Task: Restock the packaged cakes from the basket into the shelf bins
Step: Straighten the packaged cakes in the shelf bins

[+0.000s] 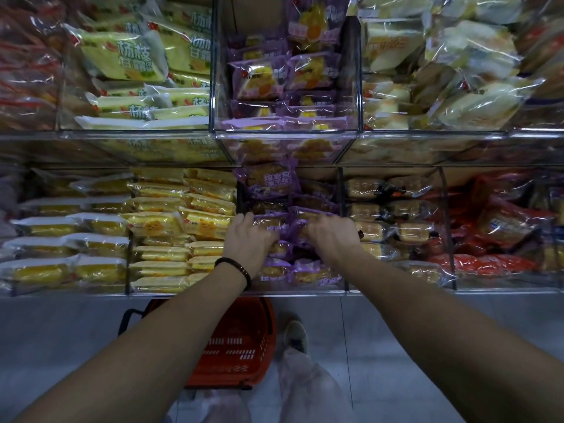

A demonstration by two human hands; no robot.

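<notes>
Both of my hands reach into the lower middle shelf bin (343,190), which holds purple-wrapped packaged cakes (276,181). My left hand (248,239), with a dark bead bracelet on its wrist, grips purple cake packets (285,232) at the left of the pile. My right hand (331,236) grips the same cluster of packets from the right. The fingertips of both hands are buried among the wrappers. On the floor below my left forearm sits the orange basket (244,346); its mesh bottom shows and I see no cakes in the visible part.
Clear bins of yellow cakes (171,227) lie left, brown and red packets (488,233) right. An upper shelf row holds green-yellow (128,56), purple (283,77) and pale packets (457,71). My shoe (296,337) and legs stand beside the basket on grey floor.
</notes>
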